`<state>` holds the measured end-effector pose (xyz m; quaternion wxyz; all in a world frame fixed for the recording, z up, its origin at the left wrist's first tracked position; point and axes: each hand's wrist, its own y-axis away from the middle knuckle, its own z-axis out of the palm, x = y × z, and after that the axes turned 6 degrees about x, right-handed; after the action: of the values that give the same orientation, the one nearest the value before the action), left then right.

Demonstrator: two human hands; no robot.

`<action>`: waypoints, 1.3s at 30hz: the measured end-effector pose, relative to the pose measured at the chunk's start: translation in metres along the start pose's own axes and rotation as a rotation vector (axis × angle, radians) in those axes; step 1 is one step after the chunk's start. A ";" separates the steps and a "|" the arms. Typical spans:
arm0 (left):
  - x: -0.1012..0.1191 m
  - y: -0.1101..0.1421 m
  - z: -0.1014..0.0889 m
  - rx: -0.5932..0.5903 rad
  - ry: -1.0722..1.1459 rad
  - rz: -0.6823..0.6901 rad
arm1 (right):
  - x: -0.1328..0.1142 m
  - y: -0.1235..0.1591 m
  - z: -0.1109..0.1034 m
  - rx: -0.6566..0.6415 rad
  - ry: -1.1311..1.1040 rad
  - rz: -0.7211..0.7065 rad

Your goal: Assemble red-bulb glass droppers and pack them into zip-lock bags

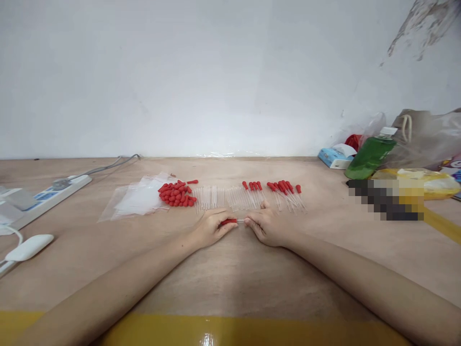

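Observation:
My left hand [212,227] is closed around a red rubber dropper bulb [229,221]. From its open end runs a clear glass pipette tube [241,221], whose other end my right hand [264,226] pinches. Bulb and tube lie in one line, touching or joined; how deep the tube sits is hidden. Just beyond my hands, bare glass tubes [211,198] lie side by side. A heap of loose red bulbs [176,194] is at their left. To the right lie several droppers with red bulbs fitted [284,187].
Clear plastic bags [139,199] lie left of the bulbs. A power strip [54,197] and a white plug-like device [30,247] are at far left. On the right stand a green bottle [370,154], a blue tissue pack [334,157] and plastic bags. Yellow tape [173,329] crosses the table's near edge.

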<state>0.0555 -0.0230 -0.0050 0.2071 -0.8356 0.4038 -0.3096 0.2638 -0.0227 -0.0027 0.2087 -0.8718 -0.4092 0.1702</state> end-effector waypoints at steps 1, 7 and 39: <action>-0.002 -0.001 0.001 -0.007 -0.016 0.013 | 0.000 -0.001 0.000 -0.007 -0.009 0.015; -0.009 -0.010 0.001 0.106 -0.285 0.114 | 0.004 -0.008 0.000 0.003 -0.115 0.079; -0.022 -0.004 -0.007 -0.178 -0.448 -0.313 | 0.061 -0.024 -0.013 0.107 0.327 0.715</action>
<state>0.0423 -0.0034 -0.0054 0.1669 -0.9502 0.2398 -0.1090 0.2914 0.0362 0.0129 0.2439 -0.9628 -0.0320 0.1120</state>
